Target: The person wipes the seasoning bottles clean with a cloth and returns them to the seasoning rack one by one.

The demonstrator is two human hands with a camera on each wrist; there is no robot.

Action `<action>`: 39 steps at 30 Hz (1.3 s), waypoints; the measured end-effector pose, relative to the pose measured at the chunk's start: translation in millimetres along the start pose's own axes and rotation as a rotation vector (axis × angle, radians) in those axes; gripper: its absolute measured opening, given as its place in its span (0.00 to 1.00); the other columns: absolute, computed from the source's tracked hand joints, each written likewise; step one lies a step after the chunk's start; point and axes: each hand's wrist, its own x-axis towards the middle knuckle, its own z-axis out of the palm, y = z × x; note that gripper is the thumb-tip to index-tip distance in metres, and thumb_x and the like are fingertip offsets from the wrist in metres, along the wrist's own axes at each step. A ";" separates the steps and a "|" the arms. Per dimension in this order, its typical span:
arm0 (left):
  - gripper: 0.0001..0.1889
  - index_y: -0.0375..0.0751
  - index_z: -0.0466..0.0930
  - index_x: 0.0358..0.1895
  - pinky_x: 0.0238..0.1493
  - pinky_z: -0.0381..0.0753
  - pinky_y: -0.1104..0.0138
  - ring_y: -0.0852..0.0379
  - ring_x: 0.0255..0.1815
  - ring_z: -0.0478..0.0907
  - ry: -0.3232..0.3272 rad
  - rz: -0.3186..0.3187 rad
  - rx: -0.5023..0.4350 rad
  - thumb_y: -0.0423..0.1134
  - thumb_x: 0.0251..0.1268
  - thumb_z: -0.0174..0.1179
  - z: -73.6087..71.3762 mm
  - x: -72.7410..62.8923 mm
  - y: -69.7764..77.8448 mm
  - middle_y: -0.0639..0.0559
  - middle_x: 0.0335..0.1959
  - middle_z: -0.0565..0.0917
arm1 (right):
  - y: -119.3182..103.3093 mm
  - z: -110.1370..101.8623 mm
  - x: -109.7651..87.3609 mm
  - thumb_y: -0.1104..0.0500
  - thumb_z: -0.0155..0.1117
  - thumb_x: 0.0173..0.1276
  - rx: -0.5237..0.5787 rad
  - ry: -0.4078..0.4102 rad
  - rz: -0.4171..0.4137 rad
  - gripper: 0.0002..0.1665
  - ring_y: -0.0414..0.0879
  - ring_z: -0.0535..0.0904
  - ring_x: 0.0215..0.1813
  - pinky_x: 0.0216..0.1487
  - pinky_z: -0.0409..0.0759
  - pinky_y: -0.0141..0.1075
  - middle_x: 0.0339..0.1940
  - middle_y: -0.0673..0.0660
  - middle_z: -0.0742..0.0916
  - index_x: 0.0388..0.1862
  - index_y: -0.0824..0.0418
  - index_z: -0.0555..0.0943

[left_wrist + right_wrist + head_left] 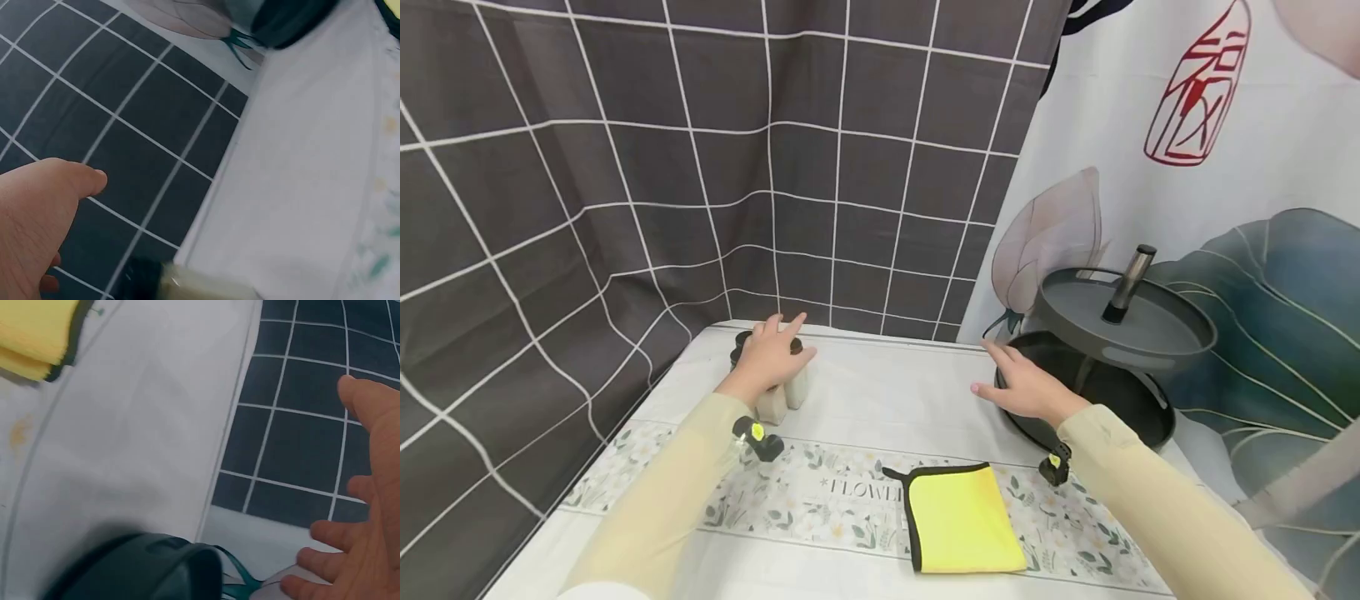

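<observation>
Here, tabletop (887, 392) stretches between both hands (769, 354) to its back edge (880, 338).

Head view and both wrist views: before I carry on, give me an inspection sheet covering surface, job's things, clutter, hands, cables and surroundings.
Surface: white table cover with a printed floral band.
Job's things: dark-lidded jars grouped at the left; dark two-tier stand at the right.
Clutter: yellow cloth with black edging, lying near the front.
Hands: left hand spread at the jars, contact unclear; right hand extended, overlapping the stand in the head view, holding nothing.
Cables: nothing seen.
Surroundings: dark gridded cloth behind and left; printed cloth behind the stand.
</observation>
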 end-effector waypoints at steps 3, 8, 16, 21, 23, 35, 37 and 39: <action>0.36 0.43 0.58 0.79 0.72 0.59 0.37 0.31 0.72 0.58 0.053 0.006 0.002 0.54 0.73 0.52 5.2 -11.2 -11.9 0.30 0.73 0.61 | 4.7 9.9 -5.4 0.33 0.58 0.72 0.012 -0.041 0.015 0.54 0.72 0.61 0.75 0.68 0.66 0.68 0.78 0.74 0.59 0.83 0.59 0.50; 0.24 0.36 0.76 0.63 0.63 0.71 0.44 0.36 0.60 0.72 0.141 -0.018 0.037 0.46 0.69 0.59 11.8 -27.7 -27.1 0.35 0.58 0.76 | 11.1 28.4 -12.1 0.33 0.59 0.71 0.032 -0.107 0.038 0.49 0.70 0.67 0.72 0.66 0.70 0.66 0.75 0.74 0.65 0.80 0.61 0.60; 0.19 0.37 0.81 0.54 0.62 0.71 0.44 0.36 0.60 0.73 0.087 -0.017 0.082 0.43 0.64 0.64 14.6 -31.1 -27.2 0.36 0.57 0.80 | 21.2 52.6 -23.9 0.34 0.61 0.70 0.059 -0.161 0.093 0.45 0.68 0.69 0.70 0.65 0.72 0.65 0.72 0.72 0.71 0.75 0.61 0.68; 0.20 0.38 0.80 0.56 0.57 0.71 0.47 0.38 0.56 0.71 0.072 -0.048 0.063 0.43 0.63 0.65 17.1 -32.9 -29.5 0.36 0.56 0.82 | 22.3 62.7 -29.2 0.38 0.63 0.70 0.065 -0.159 0.078 0.41 0.64 0.75 0.66 0.62 0.76 0.63 0.68 0.69 0.76 0.72 0.62 0.71; 0.21 0.38 0.81 0.56 0.56 0.71 0.48 0.38 0.54 0.71 0.073 -0.048 0.069 0.44 0.63 0.67 17.0 -34.1 -31.7 0.36 0.54 0.83 | 20.2 66.5 -30.8 0.39 0.64 0.70 0.078 -0.167 0.074 0.40 0.63 0.77 0.64 0.61 0.78 0.61 0.66 0.67 0.78 0.71 0.62 0.72; 0.22 0.42 0.86 0.47 0.65 0.68 0.45 0.45 0.46 0.75 0.156 0.149 0.207 0.52 0.55 0.74 16.0 -33.9 -5.8 0.45 0.44 0.88 | 19.7 75.8 -39.1 0.40 0.69 0.67 0.097 -0.158 0.079 0.38 0.58 0.79 0.59 0.59 0.80 0.58 0.59 0.63 0.82 0.67 0.62 0.76; 0.23 0.43 0.85 0.48 0.64 0.70 0.46 0.46 0.46 0.75 0.145 0.171 0.169 0.54 0.55 0.73 16.6 -32.4 6.5 0.47 0.44 0.88 | 19.9 76.2 -40.4 0.40 0.68 0.67 0.093 -0.152 0.077 0.38 0.58 0.80 0.59 0.58 0.81 0.58 0.59 0.63 0.82 0.67 0.61 0.76; 0.23 0.43 0.85 0.50 0.63 0.73 0.48 0.47 0.47 0.77 0.115 0.185 0.119 0.55 0.56 0.72 19.0 -29.2 19.5 0.47 0.45 0.88 | 19.8 76.3 -41.2 0.40 0.68 0.67 0.094 -0.152 0.084 0.38 0.58 0.80 0.59 0.58 0.80 0.58 0.59 0.62 0.82 0.68 0.61 0.75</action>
